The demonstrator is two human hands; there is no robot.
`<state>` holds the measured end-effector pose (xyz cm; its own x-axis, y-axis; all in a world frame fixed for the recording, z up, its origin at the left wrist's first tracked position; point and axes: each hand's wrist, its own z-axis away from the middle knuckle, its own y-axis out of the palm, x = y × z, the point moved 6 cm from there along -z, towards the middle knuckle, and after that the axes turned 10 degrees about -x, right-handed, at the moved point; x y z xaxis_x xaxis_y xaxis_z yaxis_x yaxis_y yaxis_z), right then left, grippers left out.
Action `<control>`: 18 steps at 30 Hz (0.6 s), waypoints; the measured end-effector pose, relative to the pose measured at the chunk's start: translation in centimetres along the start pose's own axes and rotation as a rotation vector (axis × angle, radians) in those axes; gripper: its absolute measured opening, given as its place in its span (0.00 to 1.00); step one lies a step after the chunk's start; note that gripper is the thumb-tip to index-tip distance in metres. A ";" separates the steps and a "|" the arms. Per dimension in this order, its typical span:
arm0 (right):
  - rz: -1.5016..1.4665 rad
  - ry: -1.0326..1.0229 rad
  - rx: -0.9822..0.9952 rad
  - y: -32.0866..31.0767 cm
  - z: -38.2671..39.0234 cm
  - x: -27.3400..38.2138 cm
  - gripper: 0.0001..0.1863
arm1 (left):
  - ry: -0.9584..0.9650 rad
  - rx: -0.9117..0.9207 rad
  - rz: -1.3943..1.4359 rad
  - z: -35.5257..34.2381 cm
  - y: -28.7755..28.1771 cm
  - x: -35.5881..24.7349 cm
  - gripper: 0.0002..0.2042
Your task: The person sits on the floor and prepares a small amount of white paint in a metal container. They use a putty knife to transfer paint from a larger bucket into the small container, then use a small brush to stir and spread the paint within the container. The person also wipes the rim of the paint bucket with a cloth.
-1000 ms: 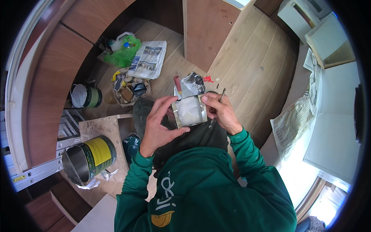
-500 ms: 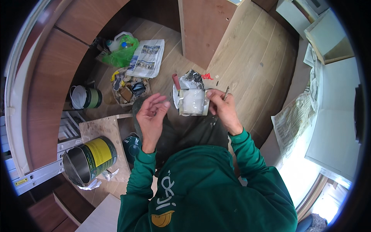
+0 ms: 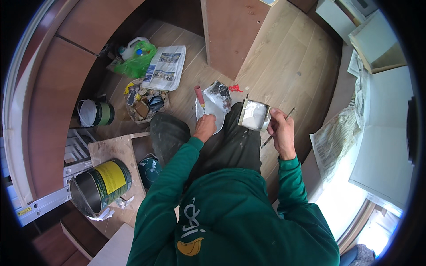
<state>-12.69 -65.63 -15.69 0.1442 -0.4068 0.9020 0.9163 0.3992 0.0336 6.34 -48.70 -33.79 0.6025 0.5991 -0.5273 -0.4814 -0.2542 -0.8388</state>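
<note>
The fingers of the right hand (image 3: 282,134) are closed on the near right edge of a squarish white-faced piece (image 3: 254,116), thumb uppermost; a thin dark rod (image 3: 266,142) is carried in the same hand. The fingers of the left hand (image 3: 206,127) are bent at a white tray (image 3: 216,111), below a red-handled tool (image 3: 199,96); whether they are clamped on anything cannot be told.

The piece is held up over the right trouser leg (image 3: 242,144), right of the tray. It is judged light and stiff, its white face likely wet and slippery; hold is best taken at the side strips. The face is turned upward. No clear long axis is found; the strips run away from the body, leaning slightly right. The rod points up and to the right.
</note>
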 end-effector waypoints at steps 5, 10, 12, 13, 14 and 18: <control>-0.029 0.024 -0.073 -2.3 0.4 -0.9 0.14 | -0.036 0.280 -0.286 -2.3 3.8 -0.2 0.13; -0.049 0.049 -0.086 -3.7 -0.2 -1.4 0.14 | -0.071 0.289 -0.311 -2.6 4.8 0.9 0.12; -0.061 0.052 -0.093 -3.8 -0.5 -1.6 0.14 | -0.010 0.212 -0.317 -3.0 4.6 1.0 0.10; -0.058 0.051 -0.082 -3.7 -0.6 -1.7 0.13 | 0.035 0.150 -0.314 -3.2 4.3 0.9 0.09; -0.054 0.056 -0.074 -3.6 -0.6 -1.9 0.13 | 0.067 0.124 -0.314 -3.2 4.2 0.8 0.08; -0.064 0.082 -0.075 -3.4 -0.7 -2.7 0.13 | 0.266 -0.009 -0.306 -3.9 2.3 0.8 0.08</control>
<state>-15.94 -66.51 -18.52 0.1119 -0.4968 0.8606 0.9495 0.3090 0.0550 8.17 -51.76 -36.68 0.8616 0.4308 -0.2684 -0.2491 -0.1017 -0.9631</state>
